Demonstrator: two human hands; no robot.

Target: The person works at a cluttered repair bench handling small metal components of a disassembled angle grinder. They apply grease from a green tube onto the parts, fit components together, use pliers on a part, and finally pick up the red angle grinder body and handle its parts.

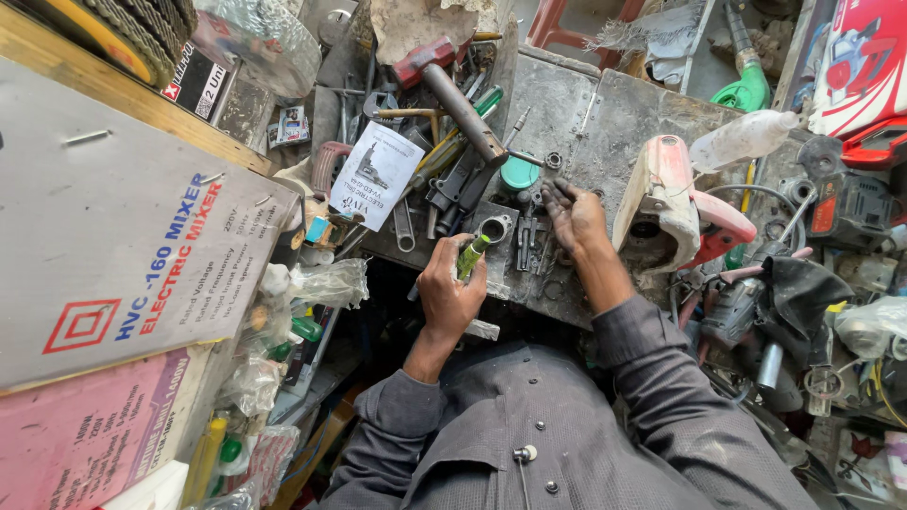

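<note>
The person's left hand [448,293] was clenched around a green-handled screwdriver [472,257], its handle rising out of the fist between thumb and fingers [437,260], the tip aimed at a small grey metal part with a round opening [494,229] just beyond it on the cluttered tabletop [605,118]. The right hand [573,215] lay just to the right of that part, its fingers [559,190] bent and pinching something too small to make out; whether it truly gripped anything could not be told. A hammer [453,90] lay further back among the tools, and a red and white power tool [675,203] rested beside the right wrist.
</note>
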